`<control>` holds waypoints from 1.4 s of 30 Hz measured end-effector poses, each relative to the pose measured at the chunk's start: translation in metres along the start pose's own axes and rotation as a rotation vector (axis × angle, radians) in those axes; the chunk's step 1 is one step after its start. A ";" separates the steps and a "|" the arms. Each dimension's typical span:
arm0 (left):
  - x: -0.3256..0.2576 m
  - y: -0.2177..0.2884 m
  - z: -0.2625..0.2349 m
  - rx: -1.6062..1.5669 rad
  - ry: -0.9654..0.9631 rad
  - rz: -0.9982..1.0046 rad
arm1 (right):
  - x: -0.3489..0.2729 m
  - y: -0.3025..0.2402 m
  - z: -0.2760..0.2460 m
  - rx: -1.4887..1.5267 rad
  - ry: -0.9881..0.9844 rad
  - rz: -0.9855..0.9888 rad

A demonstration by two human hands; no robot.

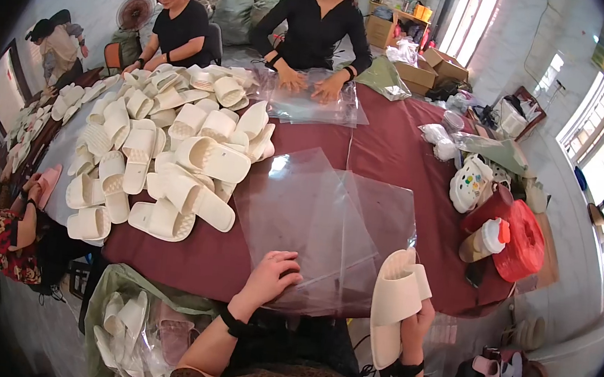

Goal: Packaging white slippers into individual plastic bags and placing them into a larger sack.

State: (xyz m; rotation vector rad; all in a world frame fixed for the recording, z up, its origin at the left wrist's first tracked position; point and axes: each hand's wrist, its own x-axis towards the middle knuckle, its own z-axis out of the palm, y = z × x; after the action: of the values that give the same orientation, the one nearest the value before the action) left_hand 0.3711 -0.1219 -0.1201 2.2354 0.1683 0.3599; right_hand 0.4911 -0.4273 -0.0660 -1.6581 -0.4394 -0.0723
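My right hand (416,329) is closed around a pair of cream slippers (394,303), held upright over the near table edge, one slipper partly hidden behind the other. My left hand (271,279) rests on transparent plastic bags (306,225), its fingers bent a little and lying on the film. These flat bags overlap on the dark red tablecloth (186,261). To the left of them rises a big heap of cream slippers (176,140).
Across the table a person in black has both hands on plastic bags (310,98); another sits farther left. At right stand a bottle with an orange-red cap (486,239), a red plastic roll (522,246) and a white clog (471,183). A green sack (106,293) holding slippers is below left.
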 end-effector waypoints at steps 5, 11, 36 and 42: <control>-0.001 0.006 0.001 0.079 0.077 -0.003 | 0.000 -0.005 0.013 -0.038 -0.050 -0.040; 0.002 -0.002 -0.002 0.013 0.070 -0.022 | -0.003 -0.010 0.028 -0.132 -0.144 -0.115; 0.006 0.074 -0.007 0.029 0.243 0.242 | 0.002 0.001 0.085 -0.723 -0.515 -0.307; 0.002 0.089 0.004 -0.064 0.121 0.248 | 0.005 0.016 0.099 -0.701 -0.538 -0.272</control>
State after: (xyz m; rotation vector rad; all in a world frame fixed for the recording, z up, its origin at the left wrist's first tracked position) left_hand 0.3747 -0.1813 -0.0532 2.1759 -0.0570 0.6262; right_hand 0.4806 -0.3312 -0.0934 -2.2965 -1.1451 0.0265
